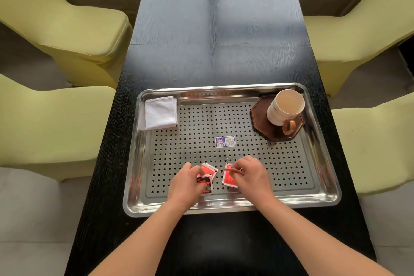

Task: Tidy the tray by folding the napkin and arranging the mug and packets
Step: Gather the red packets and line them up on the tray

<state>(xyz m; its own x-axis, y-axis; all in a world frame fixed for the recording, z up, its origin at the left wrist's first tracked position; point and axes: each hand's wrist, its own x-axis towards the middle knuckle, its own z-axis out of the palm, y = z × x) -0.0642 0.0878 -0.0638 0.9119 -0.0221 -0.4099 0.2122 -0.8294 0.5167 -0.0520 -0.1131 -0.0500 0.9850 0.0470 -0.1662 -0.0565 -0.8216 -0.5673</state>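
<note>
A perforated steel tray (313, 195) lies on the dark table. In its far left corner sits a folded white napkin (160, 112). A cream mug (285, 107) with a brown handle stands on a dark octagonal coaster (259, 116) in the far right corner. Near the tray's front edge my left hand (186, 182) grips red packets (207, 178). My right hand (249, 175) pinches another red packet (229, 180) beside them, partly covering it.
A blue and white sticker (225, 141) marks the tray's middle. Yellow-green armchairs (74, 29) flank the narrow black table (215, 29) on both sides. The far half of the table stretches beyond the tray.
</note>
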